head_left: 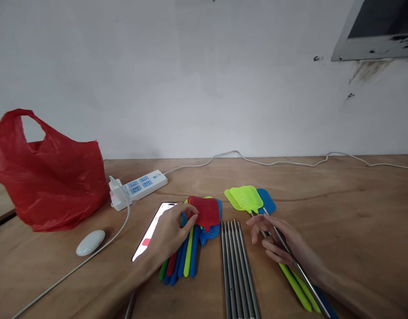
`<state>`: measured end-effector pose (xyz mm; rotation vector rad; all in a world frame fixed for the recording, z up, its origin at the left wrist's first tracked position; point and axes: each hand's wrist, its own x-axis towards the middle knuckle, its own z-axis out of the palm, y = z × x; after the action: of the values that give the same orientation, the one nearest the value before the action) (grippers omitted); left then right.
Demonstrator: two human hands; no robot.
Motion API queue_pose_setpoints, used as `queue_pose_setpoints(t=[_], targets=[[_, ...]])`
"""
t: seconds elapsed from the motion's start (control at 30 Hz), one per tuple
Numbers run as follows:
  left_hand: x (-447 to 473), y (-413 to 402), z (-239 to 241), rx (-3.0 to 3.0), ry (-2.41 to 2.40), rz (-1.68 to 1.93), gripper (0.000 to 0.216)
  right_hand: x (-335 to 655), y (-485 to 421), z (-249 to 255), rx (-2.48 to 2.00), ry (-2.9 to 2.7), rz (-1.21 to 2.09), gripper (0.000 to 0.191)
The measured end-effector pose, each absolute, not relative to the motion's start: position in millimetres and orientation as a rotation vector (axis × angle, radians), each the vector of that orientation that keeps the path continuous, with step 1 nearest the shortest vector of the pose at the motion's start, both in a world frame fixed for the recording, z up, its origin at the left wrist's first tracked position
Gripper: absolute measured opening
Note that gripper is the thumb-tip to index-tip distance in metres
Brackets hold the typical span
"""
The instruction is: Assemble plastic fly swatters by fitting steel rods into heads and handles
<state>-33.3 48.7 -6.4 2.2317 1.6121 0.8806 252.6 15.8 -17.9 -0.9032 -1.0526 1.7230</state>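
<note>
My left hand (174, 226) is closed, with thumb and index finger pinching the left edge of a red fly swatter head (206, 212). That head lies over blue and yellow-green swatter heads, and several coloured handles (188, 254) spread below them. My right hand (277, 241) has curled fingers around a thin metal rod (302, 271), which slants down toward the lower right. Beneath that hand are yellow-green handles (295, 285); just beyond it lie yellow-green swatter heads (244, 198) and a blue swatter head (267, 201). Between my hands, several metal rods (237, 270) lie side by side.
A phone (152, 230) with a lit screen lies partly under my left hand. To the left are a red plastic bag (54, 177), a white power strip (144, 186) and a white oval object (90, 243). A white cable (277, 164) runs along the wall.
</note>
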Motion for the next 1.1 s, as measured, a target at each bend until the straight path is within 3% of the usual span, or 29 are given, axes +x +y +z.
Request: queue_pose_setpoints(t=[0.37,0.6,0.87,1.1], targets=[[-27.1,39.1,-3.7,2.463,1.41,0.844,0.023,251.7,16.5,-16.1,-1.076,-1.175,1.481,0.059],[-28.0,34.9,-4.7,2.555,1.238,0.863,0.02,251.6,16.1,-22.5,-1.178,-1.237,1.268,0.048],[-26.7,28.0,-1.7,2.636,1.089,0.816,0.019,249.5,15.1,-28.9,-1.228,-1.499,1.049,0.062],[-25.2,27.7,-7.4,2.672,1.061,0.778,0.02,255.2,17.6,-38.4,-1.302,-1.705,0.782,0.045]])
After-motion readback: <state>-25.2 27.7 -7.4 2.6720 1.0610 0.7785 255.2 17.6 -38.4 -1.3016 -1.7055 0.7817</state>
